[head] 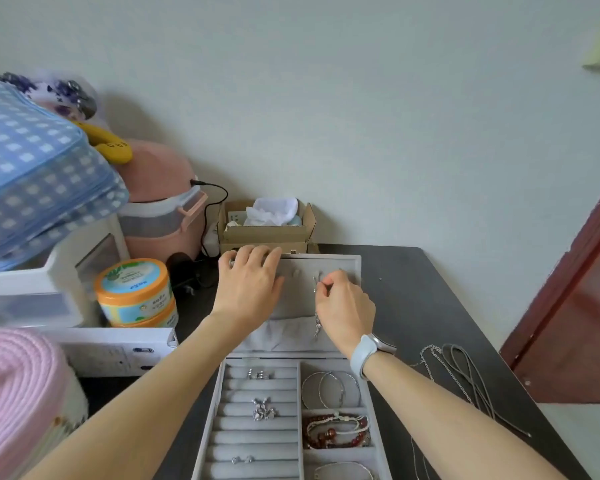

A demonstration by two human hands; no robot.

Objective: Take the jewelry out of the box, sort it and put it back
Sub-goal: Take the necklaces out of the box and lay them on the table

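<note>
Box: a grey velvet-lined jewelry box (293, 410) sits open on the dark worktop (413, 306), its padded lid (298, 296) standing upright behind the tray.
Left hand: the left hand (250, 285) grips the lid's top-left edge, fingers curled over the rim.
Right hand: the right hand (343, 306), a pale blue watch band (362, 355) on its wrist, pinches a thin silver chain necklace (316, 306) against the lid's lining — the chain hangs straight down toward the gathered pocket at the lid's base.
Ring rolls: the tray's left half holds small silver rings (258, 374) in an upper slot, a cluster of silver charms (263, 408) midway and a pair of small stud earrings (242, 459) lower down.
Right compartments: thin silver hoop bangles (329, 389) fill the top section, reddish-brown bead bracelets with white cords (336, 432) the middle one, and another silver bangle (343, 470) the bottom one.
Loose on worktop: a silver chain and grey cord necklaces (465, 375) lie well to the right of the box.
Background: an orange-lidded round tub (134, 292), a pink storage container (160, 216), an open cardboard carton (267, 223) and blue checked fabric (39, 174) crowd the left and rear — a pink knitted item (14, 393) fills the near-left corner.
</note>
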